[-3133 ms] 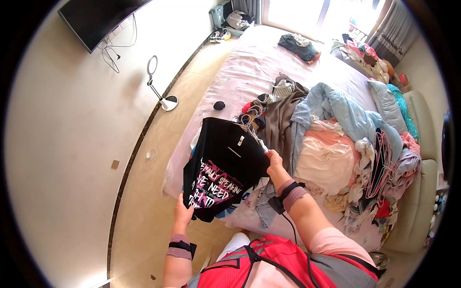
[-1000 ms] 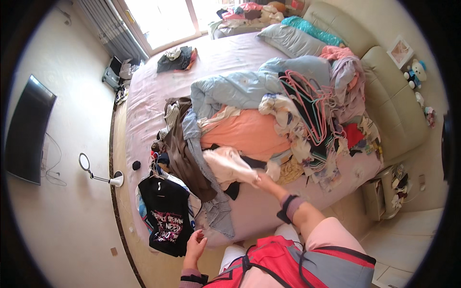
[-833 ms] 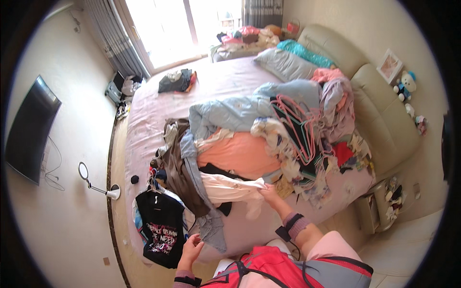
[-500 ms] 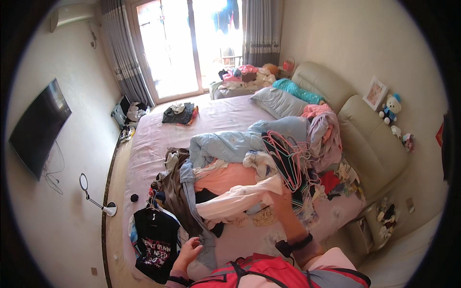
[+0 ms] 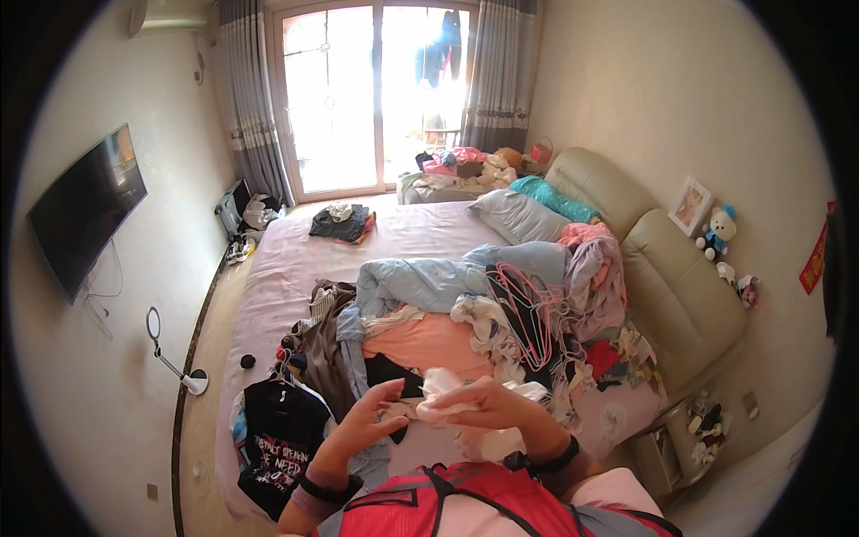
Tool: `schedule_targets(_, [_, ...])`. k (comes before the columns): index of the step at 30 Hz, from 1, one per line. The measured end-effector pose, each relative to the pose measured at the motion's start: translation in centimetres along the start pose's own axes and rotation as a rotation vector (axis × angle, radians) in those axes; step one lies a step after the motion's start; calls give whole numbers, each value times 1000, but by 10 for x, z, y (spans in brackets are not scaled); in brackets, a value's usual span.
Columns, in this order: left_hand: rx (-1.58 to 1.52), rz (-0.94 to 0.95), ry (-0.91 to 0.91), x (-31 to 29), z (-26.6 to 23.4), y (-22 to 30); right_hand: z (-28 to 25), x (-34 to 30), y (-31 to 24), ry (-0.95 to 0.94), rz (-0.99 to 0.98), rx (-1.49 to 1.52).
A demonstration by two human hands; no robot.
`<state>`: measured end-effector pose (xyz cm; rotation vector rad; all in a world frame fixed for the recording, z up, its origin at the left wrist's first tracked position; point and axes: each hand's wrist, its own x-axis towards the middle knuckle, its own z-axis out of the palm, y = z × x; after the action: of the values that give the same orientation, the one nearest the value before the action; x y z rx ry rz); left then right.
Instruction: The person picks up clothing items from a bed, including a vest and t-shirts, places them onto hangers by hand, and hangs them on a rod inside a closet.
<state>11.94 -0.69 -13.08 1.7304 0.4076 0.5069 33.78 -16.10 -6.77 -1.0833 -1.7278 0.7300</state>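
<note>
My right hand (image 5: 492, 404) is closed on a pale pink garment (image 5: 440, 387), bunched up in front of my chest; its exact kind does not show. Part of the cloth hangs below my wrist. My left hand (image 5: 365, 419) is to the left of it, fingers apart and holding nothing. Beyond both hands a peach-coloured cloth (image 5: 429, 340) is spread on the bed, with a black piece of clothing (image 5: 394, 374) at its near edge. A black printed top (image 5: 277, 438) on a hanger lies to the left of my left hand.
On the bed are a brown garment (image 5: 331, 349), a light blue quilt (image 5: 420, 285), pink hangers (image 5: 528, 313) and a grey pillow (image 5: 514, 215). Dark folded clothes (image 5: 340, 224) lie farther off. The leather headboard (image 5: 680, 277) borders the right side; a mirror lamp (image 5: 192, 381) stands left.
My right hand has drawn the pale pink garment off the pile toward my chest and bunched it. My left hand has risen and moved right, toward it. The view has shifted slightly.
</note>
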Motion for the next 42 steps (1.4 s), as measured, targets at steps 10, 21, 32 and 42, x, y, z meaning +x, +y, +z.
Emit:
schedule_targets(10, [146,78,-94,-17,1,11,20,4,-17,4,68,-89])
schedule_targets(21, [91,170,143,-28,4,36,26,-19,-3,101,234,-256])
schedule_targets(32, [170,346,-52,-15,34,52,49,-9,-3,294,24,-363])
schedule_targets(42, [667,276,263,-25,26,10,40,-32,8,324,136,-419])
